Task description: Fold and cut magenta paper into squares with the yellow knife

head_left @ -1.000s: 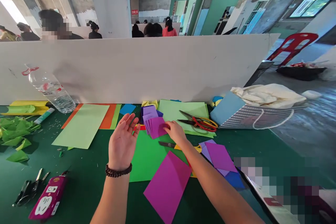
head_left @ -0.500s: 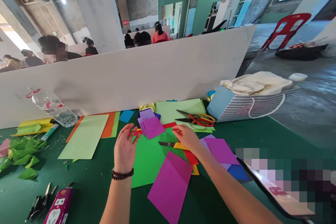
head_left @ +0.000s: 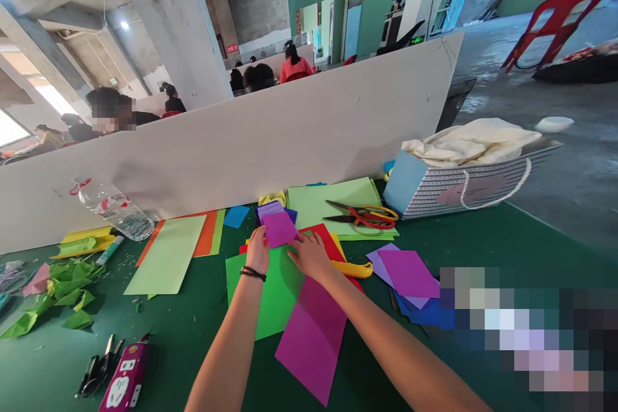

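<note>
A small stack of purple paper squares [head_left: 280, 230] sits at the far edge of the green sheet. My left hand [head_left: 257, 251] is closed at the stack's left edge, fingertips against the paper. At the lower right corner, my right hand [head_left: 310, 255] has its fingers bent onto the same stack; its thumb is partly hidden. Beneath my hands lie the bright green sheet [head_left: 276, 306] and a larger purple sheet [head_left: 316, 341]. Just right of my right hand rests a yellow utility knife [head_left: 356, 269], its blade end hidden, over red paper [head_left: 324, 237].
Scissors [head_left: 364, 215] lie on pale green sheets [head_left: 333, 196] at the back. A striped paper bag [head_left: 449, 190] stands at right. To the left are a plastic bottle [head_left: 116, 209], folded green paper pieces [head_left: 72, 283] and a purple box [head_left: 126, 376]. A white partition [head_left: 290, 135] borders the table.
Both hands have moved to the purple paper stack and closed on its edges; before, they were raised apart with nothing held. The view has tilted slightly.
</note>
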A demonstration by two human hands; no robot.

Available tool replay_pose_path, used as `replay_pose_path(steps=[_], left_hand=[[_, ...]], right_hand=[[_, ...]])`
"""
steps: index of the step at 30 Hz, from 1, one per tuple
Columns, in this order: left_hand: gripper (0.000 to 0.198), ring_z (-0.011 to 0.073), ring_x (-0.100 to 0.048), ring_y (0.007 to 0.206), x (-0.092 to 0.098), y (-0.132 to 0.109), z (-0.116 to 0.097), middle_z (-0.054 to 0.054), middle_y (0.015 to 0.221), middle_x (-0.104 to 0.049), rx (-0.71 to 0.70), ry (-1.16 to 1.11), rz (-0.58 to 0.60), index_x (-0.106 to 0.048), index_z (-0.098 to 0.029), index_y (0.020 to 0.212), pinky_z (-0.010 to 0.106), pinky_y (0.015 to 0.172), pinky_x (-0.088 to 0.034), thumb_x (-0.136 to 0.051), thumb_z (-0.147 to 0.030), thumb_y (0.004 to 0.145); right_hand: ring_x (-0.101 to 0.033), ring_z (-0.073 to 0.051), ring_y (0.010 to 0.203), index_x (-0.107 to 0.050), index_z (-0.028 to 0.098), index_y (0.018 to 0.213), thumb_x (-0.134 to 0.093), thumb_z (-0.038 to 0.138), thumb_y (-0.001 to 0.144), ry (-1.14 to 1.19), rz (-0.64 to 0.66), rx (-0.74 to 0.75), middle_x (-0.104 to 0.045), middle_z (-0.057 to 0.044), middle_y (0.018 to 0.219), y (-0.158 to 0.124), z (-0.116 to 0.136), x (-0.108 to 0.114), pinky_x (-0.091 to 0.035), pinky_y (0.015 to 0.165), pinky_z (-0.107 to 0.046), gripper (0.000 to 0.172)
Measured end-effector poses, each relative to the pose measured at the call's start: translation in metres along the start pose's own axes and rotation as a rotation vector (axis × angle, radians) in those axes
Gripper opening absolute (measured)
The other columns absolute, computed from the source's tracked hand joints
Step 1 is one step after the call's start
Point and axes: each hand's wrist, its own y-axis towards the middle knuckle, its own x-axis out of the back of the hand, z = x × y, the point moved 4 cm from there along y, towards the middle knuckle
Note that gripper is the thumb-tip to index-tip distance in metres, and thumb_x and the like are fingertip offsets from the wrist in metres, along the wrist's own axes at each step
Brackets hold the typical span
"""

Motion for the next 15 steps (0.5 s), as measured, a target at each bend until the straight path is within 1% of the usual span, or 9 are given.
replay_pose_path(steps=[3,6,7,8,9,10,11,13,15], left_hand=[[0.033,0.0221,-0.061,0.103,0.017,-0.013,-0.003,0.01,0.124,-0.058,-0.089,0.101,-0.009,-0.056,-0.018,0.123,0.043,0.087,-0.053,-0.058,-0.034,0.094],[0.034,0.0227,-0.061,0.104,0.042,-0.046,-0.001,0.01,0.124,-0.058,-0.154,0.233,0.051,-0.056,-0.017,0.123,0.044,0.087,-0.053,-0.058,-0.035,0.094],[0.034,0.0239,-0.06,0.109,0.048,-0.06,0.002,0.01,0.126,-0.058,-0.165,0.284,0.095,-0.057,-0.017,0.122,0.046,0.091,-0.051,-0.059,-0.035,0.093],[0.029,0.0258,-0.056,0.118,0.054,-0.075,0.006,0.009,0.13,-0.058,-0.168,0.337,0.142,-0.064,-0.02,0.113,0.047,0.101,-0.045,-0.065,-0.035,0.088],[0.028,0.0284,-0.051,0.126,0.058,-0.09,0.011,0.008,0.131,-0.059,-0.167,0.39,0.195,-0.068,-0.022,0.105,0.048,0.109,-0.036,-0.074,-0.033,0.08],[0.032,0.0309,-0.045,0.132,0.061,-0.104,0.017,0.008,0.133,-0.059,-0.165,0.439,0.238,-0.07,-0.025,0.103,0.05,0.113,-0.029,-0.08,-0.032,0.073],[0.037,0.0332,-0.041,0.136,0.063,-0.115,0.024,0.008,0.135,-0.058,-0.162,0.482,0.269,-0.071,-0.026,0.104,0.052,0.115,-0.024,-0.082,-0.032,0.069],[0.04,0.0351,-0.031,0.142,0.062,-0.132,0.036,0.01,0.138,-0.056,-0.167,0.551,0.319,-0.07,-0.026,0.107,0.056,0.118,-0.013,-0.081,-0.032,0.069],[0.039,0.0341,-0.025,0.145,0.058,-0.137,0.043,0.01,0.141,-0.053,-0.18,0.591,0.366,-0.07,-0.025,0.109,0.055,0.119,-0.005,-0.078,-0.034,0.072]], right_hand=[[-0.059,-0.02,0.105,-0.056,0.019,0.121,-0.056,0.039,0.093,0.013,-0.032,0.014,-0.057,-0.009,0.124,-0.009,-0.019,0.018,-0.052,0.088,-0.042,0.035],[-0.059,-0.02,0.105,-0.056,0.02,0.121,-0.055,0.039,0.093,0.037,-0.063,0.008,-0.057,-0.009,0.125,-0.034,-0.053,0.041,-0.051,0.089,-0.042,0.034],[-0.058,-0.02,0.107,-0.057,0.02,0.12,-0.055,0.038,0.093,0.046,-0.064,0.004,-0.057,-0.009,0.125,-0.047,-0.065,0.047,-0.051,0.091,-0.043,0.032],[-0.058,-0.023,0.109,-0.061,0.021,0.116,-0.054,0.035,0.093,0.059,-0.062,0.003,-0.061,-0.01,0.12,-0.061,-0.074,0.053,-0.05,0.094,-0.044,0.028],[-0.059,-0.025,0.109,-0.064,0.021,0.114,-0.054,0.034,0.092,0.072,-0.05,0.008,-0.064,-0.01,0.116,-0.078,-0.081,0.056,-0.05,0.093,-0.044,0.027],[-0.06,-0.026,0.109,-0.065,0.022,0.114,-0.054,0.033,0.091,0.086,-0.033,0.021,-0.065,-0.01,0.114,-0.095,-0.083,0.057,-0.052,0.092,-0.044,0.027],[-0.06,-0.027,0.109,-0.065,0.023,0.115,-0.056,0.033,0.09,0.099,-0.013,0.04,-0.066,-0.01,0.116,-0.114,-0.082,0.056,-0.052,0.092,-0.045,0.028],[-0.059,-0.027,0.115,-0.063,0.027,0.12,-0.063,0.035,0.086,0.121,0.035,0.098,-0.064,-0.008,0.123,-0.15,-0.067,0.048,-0.05,0.097,-0.047,0.036],[-0.055,-0.027,0.122,-0.061,0.032,0.124,-0.069,0.038,0.08,0.135,0.086,0.164,-0.06,-0.003,0.131,-0.181,-0.043,0.038,-0.044,0.105,-0.051,0.045]])
